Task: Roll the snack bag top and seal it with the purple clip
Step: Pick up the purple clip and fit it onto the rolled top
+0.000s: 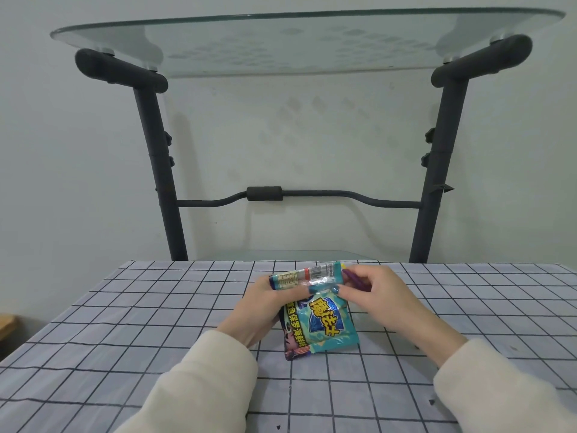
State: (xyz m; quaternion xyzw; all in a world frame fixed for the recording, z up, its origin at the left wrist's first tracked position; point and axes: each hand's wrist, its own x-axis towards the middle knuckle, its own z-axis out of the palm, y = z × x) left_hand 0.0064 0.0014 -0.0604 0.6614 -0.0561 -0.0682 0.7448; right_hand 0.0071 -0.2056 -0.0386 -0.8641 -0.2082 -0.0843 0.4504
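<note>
A teal snack bag point(321, 329) with yellow characters stands on the checked tablecloth, its top rolled into a tight band. My left hand point(265, 303) grips the left end of that roll from behind. My right hand point(377, 295) pinches the right end of the roll with thumb and forefinger. It also holds the purple clip point(351, 278), which sticks out between its fingers just right of the bag's top corner. Most of the clip is hidden by my fingers, so I cannot tell whether its jaws are around the roll.
The table point(125, 339) carries a grey cloth with a dark grid. Behind its far edge stands a dark metal frame point(165, 189) with a glass top point(312, 42) against a white wall. A wooden corner point(7, 326) shows at the left.
</note>
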